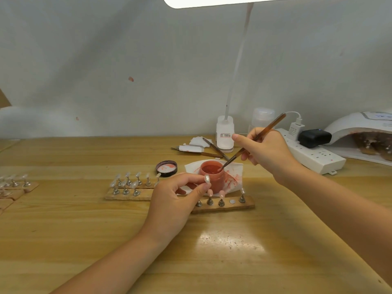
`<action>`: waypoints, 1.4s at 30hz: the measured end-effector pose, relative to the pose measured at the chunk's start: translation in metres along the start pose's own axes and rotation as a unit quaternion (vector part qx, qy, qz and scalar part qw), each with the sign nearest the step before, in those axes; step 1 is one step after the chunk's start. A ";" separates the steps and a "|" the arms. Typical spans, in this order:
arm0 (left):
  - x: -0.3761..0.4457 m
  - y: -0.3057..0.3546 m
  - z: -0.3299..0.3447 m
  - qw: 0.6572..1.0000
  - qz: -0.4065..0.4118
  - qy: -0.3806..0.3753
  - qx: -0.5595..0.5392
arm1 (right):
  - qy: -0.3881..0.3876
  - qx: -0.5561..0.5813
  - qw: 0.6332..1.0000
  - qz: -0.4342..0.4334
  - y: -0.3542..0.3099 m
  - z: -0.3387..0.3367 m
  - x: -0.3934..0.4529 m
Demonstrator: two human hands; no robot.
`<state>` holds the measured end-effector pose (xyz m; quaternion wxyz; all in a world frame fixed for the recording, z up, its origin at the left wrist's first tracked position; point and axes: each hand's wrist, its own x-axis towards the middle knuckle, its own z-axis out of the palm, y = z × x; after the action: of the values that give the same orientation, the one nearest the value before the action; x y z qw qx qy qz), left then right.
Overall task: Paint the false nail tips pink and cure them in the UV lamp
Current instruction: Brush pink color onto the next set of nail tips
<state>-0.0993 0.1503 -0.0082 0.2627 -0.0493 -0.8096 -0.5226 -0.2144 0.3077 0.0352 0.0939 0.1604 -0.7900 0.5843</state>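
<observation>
Fingers (pixel 244 139) of the right hand (pixel 266 151) were curled round a slim brown brush (pixel 257 136), pinching it near mid-handle so that its bristle end dipped into the open mouth of a pink polish jar (pixel 212 176) down and to the left of them. Just below that jar, the left hand (pixel 174 200) pinched a small unpainted nail tip (pixel 207 178) between thumb and forefinger, holding it right beside the jar's near side. The jar stood on a paint-stained white paper (pixel 233 177) on the wooden table (pixel 84 240), and its lid (pixel 167 168) lay upturned just beyond the left fingers. Directly under the left fingers ran a wooden holder strip (pixel 246 205) carrying small metal stands; two of them bore pink tips (pixel 216 193), and one further right bore a clear tip. Left of that hand sat another strip with clear nail tips (pixel 131 183) on stands, and more stood near the far left edge. Well to the right of the brush-holding fingers, the white UV lamp (pixel 360 128) rested against the wall, with a white power strip (pixel 314 158) between it and the hand. Behind the right fingers stood a desk lamp base (pixel 225 134) and spare brushes (pixel 212 148).
</observation>
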 end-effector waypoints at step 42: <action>0.000 -0.001 0.000 1.000 -0.012 0.013 -0.008 | 0.035 0.082 0.956 -0.279 -0.006 0.010 -0.069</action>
<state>-0.0996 0.1499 -0.0087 0.2667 -0.0352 -0.8023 -0.5329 -0.1479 0.3062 0.0149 0.2675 0.3604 -0.6595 0.6030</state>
